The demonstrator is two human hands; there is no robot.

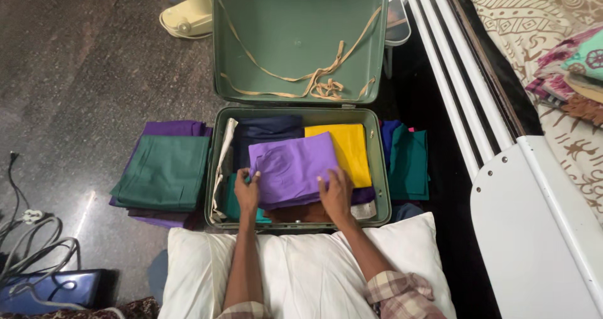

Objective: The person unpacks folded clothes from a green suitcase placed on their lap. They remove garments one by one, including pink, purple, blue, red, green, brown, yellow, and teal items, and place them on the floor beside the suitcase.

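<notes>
A white pillow (308,269) fills the bottom centre of the frame, with both forearms stretched across it toward an open green suitcase (382,168) at mid-frame. The left hand (247,192) grips the lower left edge of a folded purple cloth (292,168), fingers curled around the fabric. The right hand (336,194) lies flat on the cloth's lower right corner, fingers spread and pressing down. The purple cloth sits on top of other folded pieces inside the case: a yellow cloth (350,149) just to its right, a navy cloth (267,130) behind it at upper left, and teal fabric (231,203) showing beneath the left hand. Left of the case, a stack topped by a dark green folded cloth (164,171) rests on the dark floor (81,74). Right of the case lies a smaller teal and blue pile (407,162). The raised suitcase lid (298,17) at top centre holds loose beige straps (320,83). A white bed frame (465,93) runs along the right side.
</notes>
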